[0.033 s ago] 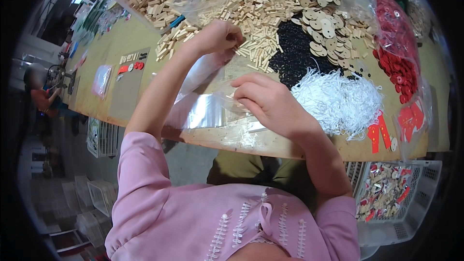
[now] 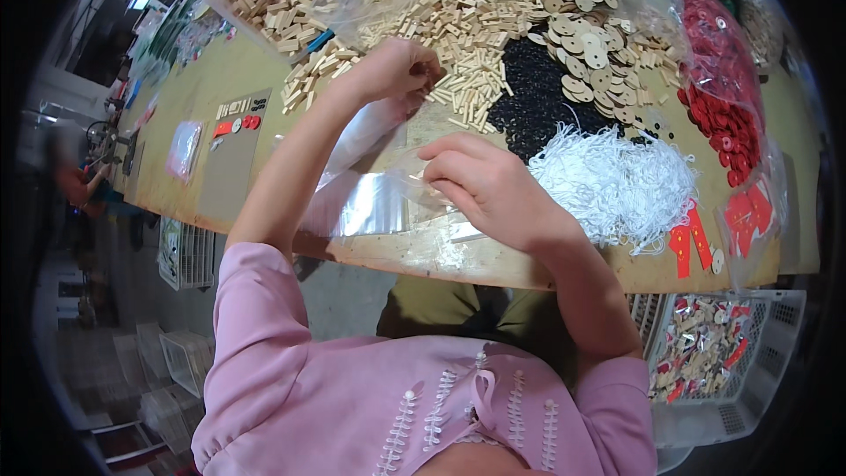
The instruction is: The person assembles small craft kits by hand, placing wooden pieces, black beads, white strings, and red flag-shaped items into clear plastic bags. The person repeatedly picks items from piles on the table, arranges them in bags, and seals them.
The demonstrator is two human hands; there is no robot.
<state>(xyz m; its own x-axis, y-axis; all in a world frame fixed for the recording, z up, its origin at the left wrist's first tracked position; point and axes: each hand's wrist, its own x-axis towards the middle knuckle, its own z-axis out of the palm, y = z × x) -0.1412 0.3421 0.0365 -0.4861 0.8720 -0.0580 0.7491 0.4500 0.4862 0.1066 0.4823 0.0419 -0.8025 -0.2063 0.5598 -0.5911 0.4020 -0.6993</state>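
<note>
My right hand (image 2: 489,183) is closed, thumb against fingers, on a clear plastic bag (image 2: 412,178) with a few pale pieces showing inside. My left hand (image 2: 394,70) reaches farther out, its fingers curled together at the left edge of a pile of short wooden sticks (image 2: 471,92); whatever lies between the fingertips is hidden. Under my left forearm is a stack of flat clear bags (image 2: 374,203). Right of the sticks spreads a heap of small black pieces (image 2: 533,92). Nearer to my right hand lies a tangle of white string (image 2: 612,185).
Wooden blocks (image 2: 278,0) fill a clear bin at the back left. Wooden discs (image 2: 586,57), red discs (image 2: 718,132) and red strips (image 2: 690,242) lie rightward. A board with sample pieces (image 2: 233,154) is at left. A white crate (image 2: 762,361) of filled packets stands below the table's right edge.
Both my hands keep almost the same place and grip. The view has shifted very slightly, and the blurred person at the far left has moved a little.
</note>
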